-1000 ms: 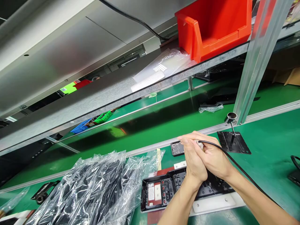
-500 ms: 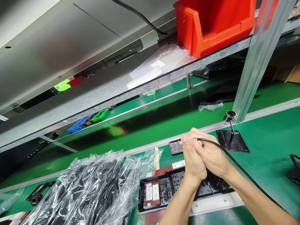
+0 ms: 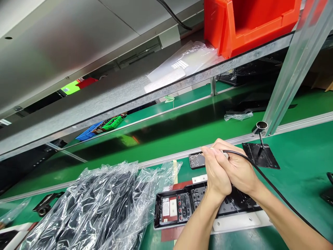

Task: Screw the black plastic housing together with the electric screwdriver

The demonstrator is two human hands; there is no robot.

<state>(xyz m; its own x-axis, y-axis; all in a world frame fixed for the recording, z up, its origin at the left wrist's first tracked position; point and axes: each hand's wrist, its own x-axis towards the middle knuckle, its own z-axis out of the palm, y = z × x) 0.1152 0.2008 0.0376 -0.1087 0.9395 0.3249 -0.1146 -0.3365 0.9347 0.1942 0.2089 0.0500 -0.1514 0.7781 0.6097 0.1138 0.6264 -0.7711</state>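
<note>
Both hands have barely shifted: the left hand [image 3: 217,175] and right hand [image 3: 238,170] stay clasped, fingers closed around a corded tool [image 3: 225,154] above the black housing [image 3: 182,208] on the green counter [image 3: 299,152].

Your left hand [image 3: 217,177] and right hand [image 3: 238,170] close over the tool; only a grey sliver and its black cable [image 3: 270,189] show, tip hidden. Your hands and forearms cover the middle of the black housing [image 3: 179,208], so the contact spot cannot be told. Contents of the small parts tray [image 3: 196,160] too small to identify. Items inside the plastic bags [image 3: 99,205] blurred by film, cut by the lower edge. Red bin [image 3: 249,21] cropped at top. Dark object [image 3: 328,192] cut at right edge.
</note>
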